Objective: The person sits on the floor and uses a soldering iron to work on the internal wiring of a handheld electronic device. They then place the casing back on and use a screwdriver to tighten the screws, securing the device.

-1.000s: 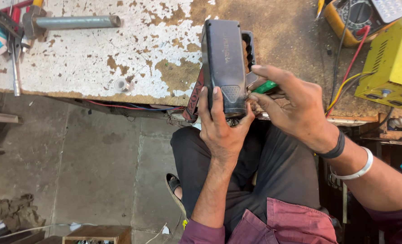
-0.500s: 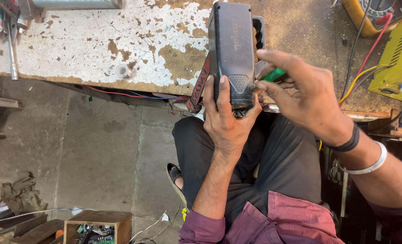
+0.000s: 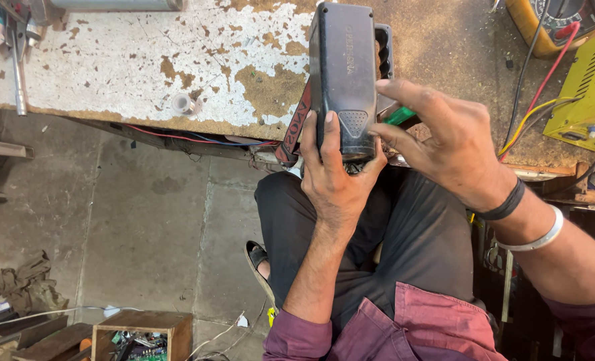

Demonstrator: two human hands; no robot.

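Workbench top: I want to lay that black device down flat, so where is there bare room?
Bare: the chipped white bench between the metal rod at left and the black device in the left hand. Crowded: the right side, with yellow box, wires, right hand.

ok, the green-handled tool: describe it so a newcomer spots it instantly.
Start at the worn, paint-flaked workbench and find the black box-shaped device the left hand grips at its near edge. Just right of it, under the right hand, a short bright green handle pokes out, the only green thing there.
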